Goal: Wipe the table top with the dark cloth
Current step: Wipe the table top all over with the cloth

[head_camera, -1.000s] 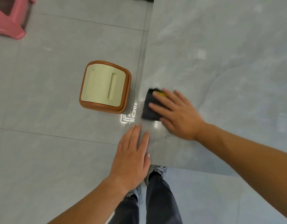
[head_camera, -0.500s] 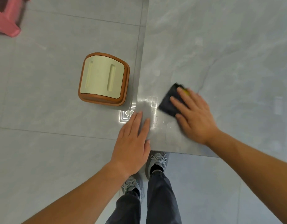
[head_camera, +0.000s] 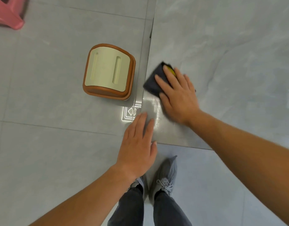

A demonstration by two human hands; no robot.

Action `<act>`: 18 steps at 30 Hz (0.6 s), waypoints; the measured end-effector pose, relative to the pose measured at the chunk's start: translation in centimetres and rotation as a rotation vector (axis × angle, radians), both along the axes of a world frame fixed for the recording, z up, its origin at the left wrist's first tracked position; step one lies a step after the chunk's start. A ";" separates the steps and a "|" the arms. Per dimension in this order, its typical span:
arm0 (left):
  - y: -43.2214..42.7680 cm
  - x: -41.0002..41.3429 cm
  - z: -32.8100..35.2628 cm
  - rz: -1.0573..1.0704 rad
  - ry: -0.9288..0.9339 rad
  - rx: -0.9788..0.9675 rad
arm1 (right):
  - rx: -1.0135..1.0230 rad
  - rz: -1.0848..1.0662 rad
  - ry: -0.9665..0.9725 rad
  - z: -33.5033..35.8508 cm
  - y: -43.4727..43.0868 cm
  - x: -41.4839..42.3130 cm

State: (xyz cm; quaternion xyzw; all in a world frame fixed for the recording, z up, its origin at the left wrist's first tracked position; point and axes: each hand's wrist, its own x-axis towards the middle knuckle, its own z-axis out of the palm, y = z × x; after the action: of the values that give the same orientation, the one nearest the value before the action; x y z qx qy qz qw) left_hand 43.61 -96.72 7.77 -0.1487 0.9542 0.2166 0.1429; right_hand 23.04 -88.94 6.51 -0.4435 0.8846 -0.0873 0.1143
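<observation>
The dark cloth, with a bit of yellow showing at its far edge, lies flat on the grey stone-look table top right at the table's left edge. My right hand presses down on the cloth with the fingers spread, covering its right half. My left hand rests flat, fingers together, on the table's near left corner and holds nothing.
A brown stool with a cream seat stands on the tiled floor just left of the table edge. A pink stool is at the far left. My feet in grey shoes stand below the table's near edge.
My right hand slid the cloth right, away from the left edge, then back left to that edge. My left hand has stayed on the near corner.
</observation>
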 end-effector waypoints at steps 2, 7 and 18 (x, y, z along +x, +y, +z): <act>-0.1 0.2 -0.2 -0.026 -0.010 -0.015 | 0.018 -0.096 0.002 -0.1 -2.9 -1.0; 0.2 1.4 0.1 0.003 -0.007 -0.045 | 0.036 0.142 0.011 0.1 1.2 2.9; 3.7 2.5 0.6 0.149 -0.071 -0.107 | 0.043 -0.005 -0.033 0.5 3.9 3.4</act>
State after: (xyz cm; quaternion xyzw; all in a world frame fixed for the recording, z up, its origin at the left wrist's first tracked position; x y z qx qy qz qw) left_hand 46.10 -93.05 8.37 -0.2342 0.9450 0.1701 0.1521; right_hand 26.45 -85.06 7.03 -0.4374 0.8854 -0.0756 0.1381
